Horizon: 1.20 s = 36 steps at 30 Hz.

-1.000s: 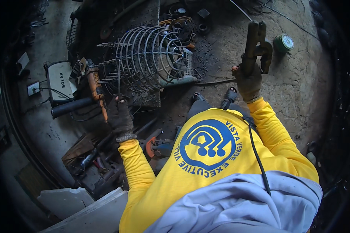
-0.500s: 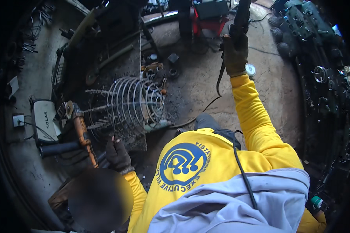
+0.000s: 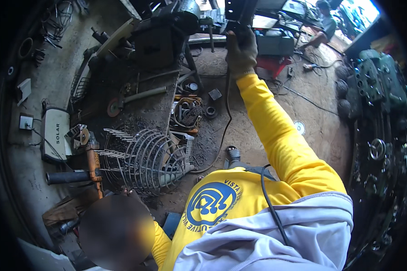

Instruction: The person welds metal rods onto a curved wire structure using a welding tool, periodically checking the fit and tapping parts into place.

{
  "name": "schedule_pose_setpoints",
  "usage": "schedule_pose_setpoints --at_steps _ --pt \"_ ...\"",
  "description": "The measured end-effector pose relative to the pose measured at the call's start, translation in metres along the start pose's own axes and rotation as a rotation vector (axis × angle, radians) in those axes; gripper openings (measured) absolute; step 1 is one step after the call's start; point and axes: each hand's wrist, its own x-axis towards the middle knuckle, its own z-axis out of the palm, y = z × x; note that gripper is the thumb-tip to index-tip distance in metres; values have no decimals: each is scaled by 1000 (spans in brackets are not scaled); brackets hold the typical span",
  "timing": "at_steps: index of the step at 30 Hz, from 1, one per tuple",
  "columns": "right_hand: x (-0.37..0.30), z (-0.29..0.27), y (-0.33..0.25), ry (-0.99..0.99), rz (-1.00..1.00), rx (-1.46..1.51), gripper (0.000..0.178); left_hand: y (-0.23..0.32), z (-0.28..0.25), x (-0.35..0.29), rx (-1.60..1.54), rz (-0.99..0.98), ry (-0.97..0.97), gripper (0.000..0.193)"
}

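My right hand (image 3: pixel 242 54), in a dark work glove, is raised at the far middle with its arm stretched out. Its fingers wrap a dark, long thing (image 3: pixel 243 20) whose kind I cannot make out. A black cable (image 3: pixel 229 97) hangs beside that hand and curves down toward the cage. Most of my left hand (image 3: pixel 130 193) lies behind a dark round blur, and only a bit of fingers shows by the cage's near edge. This round cage of bent metal rods (image 3: pixel 156 158) lies on its side. Left of it stands an orange power tool (image 3: pixel 94 158) with a black side handle (image 3: pixel 68 177).
On the left are a white box (image 3: pixel 56 133) and a wall socket (image 3: pixel 26 121). An orange tray of metal parts (image 3: pixel 185 113) sits beyond the cage. Dark machinery with a handwheel (image 3: pixel 376 149) lines the right. Another person (image 3: pixel 323 27) crouches at the far right.
The view has shifted, showing more of the far floor. My right hand now appears farther left and higher. My left hand, seen before with a thin rod, is mostly hidden now.
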Motion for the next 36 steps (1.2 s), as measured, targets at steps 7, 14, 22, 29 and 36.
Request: schedule_pose_setpoints --at_steps 7,14,22,29,36 --pt "130 95 100 36 -716 -968 40 55 -31 -45 271 -163 93 30" --pt "101 106 113 -133 -154 -810 52 79 -58 -115 629 -102 -1 33" --pt "92 77 147 -230 -211 -930 47 71 -35 -100 455 -284 127 34" --pt "-23 108 47 -698 -198 -447 43 57 -27 -89 156 -498 283 34" --pt "-132 210 31 -1495 -39 -965 61 87 -2 -46 355 -278 233 29"
